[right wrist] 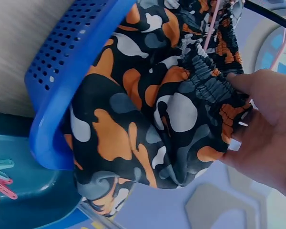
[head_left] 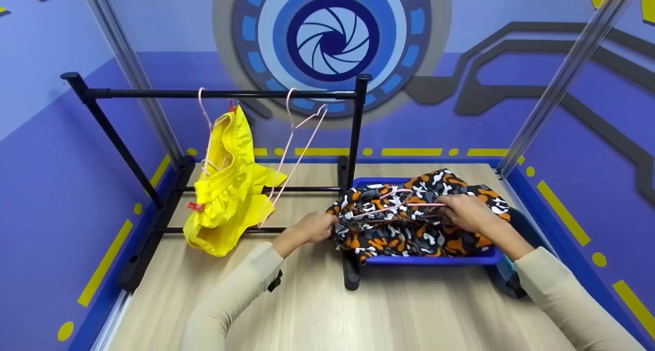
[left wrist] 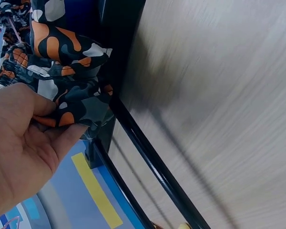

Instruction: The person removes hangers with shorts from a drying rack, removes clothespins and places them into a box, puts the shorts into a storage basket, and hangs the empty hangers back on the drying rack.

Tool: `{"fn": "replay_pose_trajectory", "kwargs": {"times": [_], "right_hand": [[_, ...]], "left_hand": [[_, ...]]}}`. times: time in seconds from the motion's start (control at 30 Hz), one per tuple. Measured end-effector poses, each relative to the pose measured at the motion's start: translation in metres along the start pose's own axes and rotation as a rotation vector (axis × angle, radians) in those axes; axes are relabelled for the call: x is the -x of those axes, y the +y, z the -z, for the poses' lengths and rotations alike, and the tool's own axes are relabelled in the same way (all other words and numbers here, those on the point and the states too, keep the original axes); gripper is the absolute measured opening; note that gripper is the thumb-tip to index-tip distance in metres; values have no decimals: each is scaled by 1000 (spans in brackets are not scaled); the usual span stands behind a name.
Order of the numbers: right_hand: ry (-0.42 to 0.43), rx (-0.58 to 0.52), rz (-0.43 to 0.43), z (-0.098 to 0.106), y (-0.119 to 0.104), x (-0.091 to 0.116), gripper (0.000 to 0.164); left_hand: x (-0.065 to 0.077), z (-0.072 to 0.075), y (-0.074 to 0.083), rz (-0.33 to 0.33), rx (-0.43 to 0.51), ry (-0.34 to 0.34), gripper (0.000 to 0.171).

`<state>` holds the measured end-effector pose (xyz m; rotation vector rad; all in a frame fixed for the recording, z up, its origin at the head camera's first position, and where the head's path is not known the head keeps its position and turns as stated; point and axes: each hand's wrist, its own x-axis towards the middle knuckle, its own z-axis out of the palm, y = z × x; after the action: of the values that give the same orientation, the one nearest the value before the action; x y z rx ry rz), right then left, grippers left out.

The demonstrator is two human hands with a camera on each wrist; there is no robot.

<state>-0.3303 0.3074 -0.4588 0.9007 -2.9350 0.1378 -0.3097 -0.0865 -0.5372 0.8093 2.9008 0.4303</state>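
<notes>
Camouflage-print shorts (head_left: 435, 238) in black, grey, orange and white lie across a blue basket (head_left: 435, 260), their gathered elastic waistband facing up. A pink wire hanger (head_left: 424, 204) sits at the waistband, its lower part partly hidden by cloth. At the waistband's left end my left hand (head_left: 316, 227) pinches the fabric; the left wrist view shows cloth between thumb and fingers. My right hand (head_left: 468, 213) grips the opposite end, with thumb and fingers on the gathered elastic (right wrist: 207, 78) in the right wrist view.
Left of the basket stands a black rack (head_left: 230, 93). Yellow shorts (head_left: 225, 202) hang on it from a pink hanger with red clips, beside a bare pink hanger (head_left: 281, 177). Right of the basket, a teal bin (right wrist: 19, 138) holds several colored clothespins (right wrist: 2, 179). Walls enclose the table.
</notes>
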Motion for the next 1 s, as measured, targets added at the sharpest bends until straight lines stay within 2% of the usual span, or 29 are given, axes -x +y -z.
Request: {"fn": "replay_pose_trajectory", "kwargs": {"times": [0.23,0.3,0.43,0.5,0.6,0.7,0.8,0.9,1.0], "right_hand": [[37,37,-111,5,12,8,28],[11,25,-152,8,15,13,34],[-94,-41,-229,9,22,24,37],[-101,-58,-243,8,23,27,32],[-43,-61,-251,6,21,27,28],[69,-94,-261,3,16,22,28],[183,-187,-290,0,11,14,29],[297,-270,-327,-3,5,6,29],[384,-322,-370,-4,-1,2,27]], "left_hand": [[0,8,-2,27,4,-109,41],[-1,8,-1,28,5,-131,42],[-8,5,4,21,19,-139,43],[-9,5,5,24,30,-131,43],[-7,6,3,15,63,-44,39],[-6,8,2,-38,84,148,27],[-7,12,4,-104,99,327,16],[-9,15,8,-122,156,405,17],[-10,19,14,-85,284,394,21]]}}
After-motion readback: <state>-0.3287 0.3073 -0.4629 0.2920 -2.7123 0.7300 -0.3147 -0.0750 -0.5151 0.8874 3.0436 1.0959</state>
